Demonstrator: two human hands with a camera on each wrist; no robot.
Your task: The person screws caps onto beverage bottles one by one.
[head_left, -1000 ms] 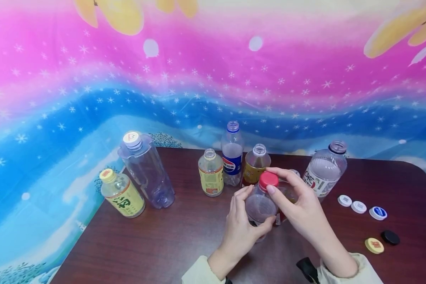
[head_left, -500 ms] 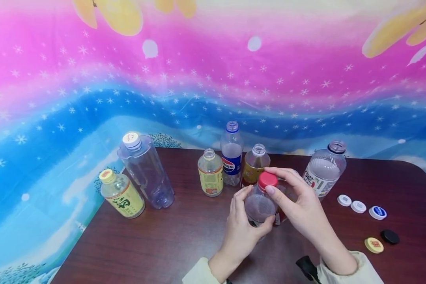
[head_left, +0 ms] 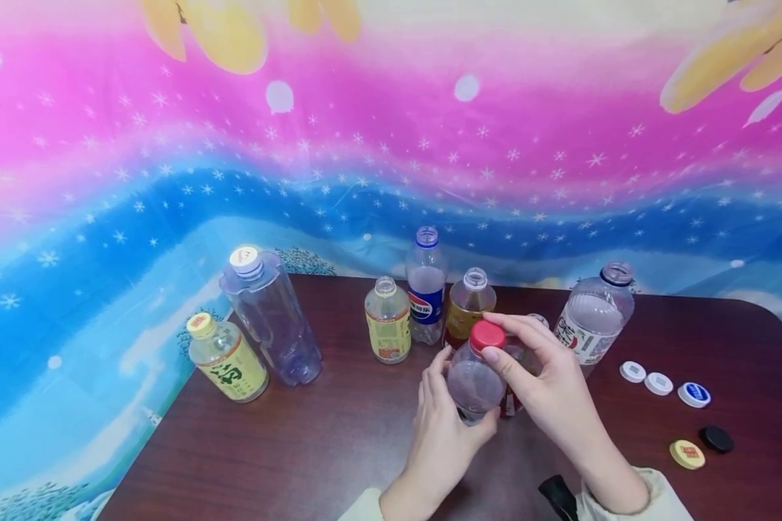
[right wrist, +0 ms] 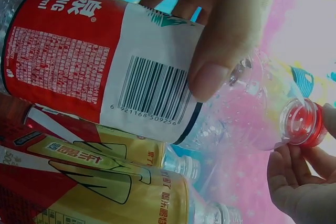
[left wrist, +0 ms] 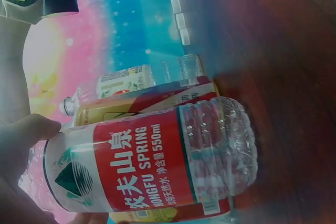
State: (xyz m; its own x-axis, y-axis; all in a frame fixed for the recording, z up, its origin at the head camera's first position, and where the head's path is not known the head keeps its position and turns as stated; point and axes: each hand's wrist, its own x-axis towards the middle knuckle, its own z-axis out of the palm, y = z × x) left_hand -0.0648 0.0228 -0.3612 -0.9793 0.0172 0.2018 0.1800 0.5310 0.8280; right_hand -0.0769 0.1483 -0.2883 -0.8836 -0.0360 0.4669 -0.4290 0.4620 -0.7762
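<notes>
My left hand [head_left: 433, 434] grips a clear Nongfu Spring water bottle [head_left: 474, 387] round its upper body. Its red and white label [left wrist: 139, 163] faces the left wrist camera, and the barcode side shows in the right wrist view. Thumb and fingers of my right hand [head_left: 550, 373] pinch the red cap [head_left: 487, 335], which sits at the bottle's mouth. Close behind stand two bottles with red and gold labels: an uncapped one [head_left: 472, 307] and another [right wrist: 105, 187], mostly hidden by my right hand in the head view.
Uncapped bottles stand behind: a yellow-label one [head_left: 389, 329], a Pepsi bottle [head_left: 425, 304] and a large clear one [head_left: 593, 318]. Capped at left are a yellow-label bottle [head_left: 231, 365] and a tall clear bottle [head_left: 274, 325]. Several loose caps [head_left: 658, 383] lie at right.
The held bottle and its red cap have shifted slightly left, and my right hand with them. Both hands keep their hold. The head view has tilted a little.
</notes>
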